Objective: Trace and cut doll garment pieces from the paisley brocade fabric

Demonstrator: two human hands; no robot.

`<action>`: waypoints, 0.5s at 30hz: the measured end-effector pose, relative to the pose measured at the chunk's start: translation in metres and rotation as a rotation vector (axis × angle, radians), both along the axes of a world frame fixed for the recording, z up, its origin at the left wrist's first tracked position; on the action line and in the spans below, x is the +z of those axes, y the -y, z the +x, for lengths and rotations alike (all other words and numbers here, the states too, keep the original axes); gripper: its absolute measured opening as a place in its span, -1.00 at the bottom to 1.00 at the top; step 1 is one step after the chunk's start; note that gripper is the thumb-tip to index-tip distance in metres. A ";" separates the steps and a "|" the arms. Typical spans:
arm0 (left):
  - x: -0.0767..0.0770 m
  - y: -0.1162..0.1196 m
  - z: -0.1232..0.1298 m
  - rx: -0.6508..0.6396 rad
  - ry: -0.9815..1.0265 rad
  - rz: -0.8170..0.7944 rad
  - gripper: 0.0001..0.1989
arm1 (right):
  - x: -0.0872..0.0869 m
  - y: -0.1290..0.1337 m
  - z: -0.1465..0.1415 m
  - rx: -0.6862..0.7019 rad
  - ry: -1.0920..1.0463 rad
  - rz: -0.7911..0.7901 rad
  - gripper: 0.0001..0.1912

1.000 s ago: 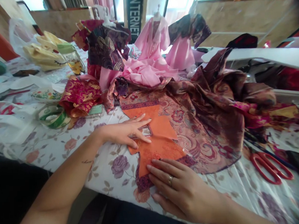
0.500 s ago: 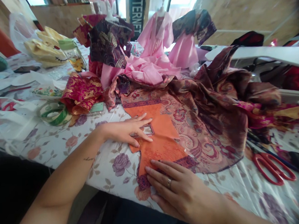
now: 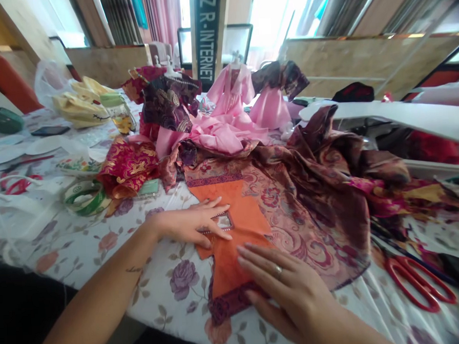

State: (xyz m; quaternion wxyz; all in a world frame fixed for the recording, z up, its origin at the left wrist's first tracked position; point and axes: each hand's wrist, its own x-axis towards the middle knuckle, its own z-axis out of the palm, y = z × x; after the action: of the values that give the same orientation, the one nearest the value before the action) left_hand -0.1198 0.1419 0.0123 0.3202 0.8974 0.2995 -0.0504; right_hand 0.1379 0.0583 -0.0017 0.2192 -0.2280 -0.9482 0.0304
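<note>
An orange garment piece [image 3: 243,243] with a purple patterned border lies flat on brown paisley fabric [image 3: 301,214] and the flowered tablecloth [image 3: 144,299]. My left hand [image 3: 197,222] rests on it with spread fingers, beside a square opening edged with beads. Lower and to the right, my right hand [image 3: 285,282], with a ring on one finger, lies over the garment's lower part near the border. Its fingers are stretched out and hold nothing. The palm side of each hand is hidden.
Red-handled scissors [image 3: 420,282] lie at the right. To the left are green tape [image 3: 85,197], magenta-gold fabric [image 3: 128,164] and a glass jar [image 3: 121,113]. Small mannequins with pink garments [image 3: 231,92] stand behind, and a white board [image 3: 388,113] is at the back right.
The view has tilted upward. My right hand has moved up and right over the garment, and the lower border now lies straighter. My left hand remains spread beside the opening.
</note>
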 end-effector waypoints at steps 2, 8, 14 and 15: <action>0.002 0.000 0.001 0.001 -0.008 -0.002 -0.53 | -0.003 -0.011 0.004 -0.093 0.090 -0.032 -0.53; 0.001 0.000 0.000 0.019 0.010 -0.039 -0.56 | -0.017 -0.023 0.009 -0.190 0.305 -0.205 -0.36; 0.001 0.002 -0.003 0.066 0.119 -0.077 -0.53 | -0.015 -0.020 0.009 -0.191 0.320 -0.326 -0.33; 0.002 0.003 -0.003 0.093 0.144 -0.082 -0.52 | -0.014 -0.020 0.009 -0.193 0.319 -0.338 -0.32</action>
State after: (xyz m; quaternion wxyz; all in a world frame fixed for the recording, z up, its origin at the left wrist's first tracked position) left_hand -0.1229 0.1393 0.0138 0.3792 0.8699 0.3149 0.0172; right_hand 0.1471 0.0780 -0.0162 0.0274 -0.3529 -0.9261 0.1308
